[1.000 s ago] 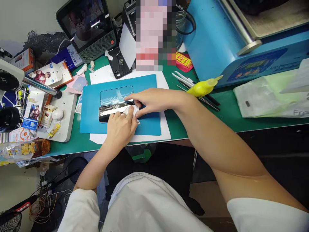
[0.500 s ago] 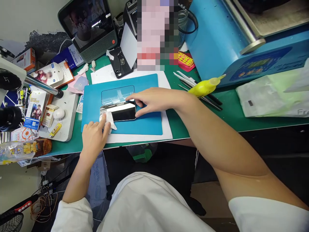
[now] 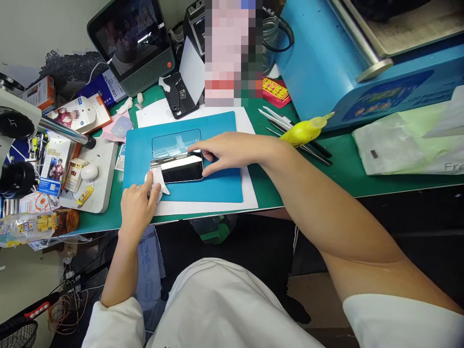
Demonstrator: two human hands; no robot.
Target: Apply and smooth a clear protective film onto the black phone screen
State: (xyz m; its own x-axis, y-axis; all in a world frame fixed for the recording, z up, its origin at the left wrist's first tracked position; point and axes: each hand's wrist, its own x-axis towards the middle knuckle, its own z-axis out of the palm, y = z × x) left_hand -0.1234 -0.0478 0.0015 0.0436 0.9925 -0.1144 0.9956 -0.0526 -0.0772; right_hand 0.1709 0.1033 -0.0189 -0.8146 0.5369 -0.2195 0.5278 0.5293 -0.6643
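Observation:
A black phone (image 3: 179, 168) lies screen up on a blue mat (image 3: 217, 186), its glass reflecting light. My left hand (image 3: 137, 205) is closed on a small white wipe (image 3: 156, 182) pressed at the phone's left end. My right hand (image 3: 224, 151) rests on the phone's right end, thumb and fingers pinching its edge to hold it still. A clear film sheet (image 3: 176, 142) lies on the mat just behind the phone.
A yellow squeeze bottle (image 3: 306, 130) and several thin tools (image 3: 279, 121) lie to the right. A big blue machine (image 3: 348, 63) fills the back right. A small monitor (image 3: 132, 41), a second dark phone (image 3: 176, 96) and boxes (image 3: 54, 159) crowd the left.
My left hand swept the wipe from the phone's right part across to its left end, uncovering the screen. The right hand stayed on the phone's right end.

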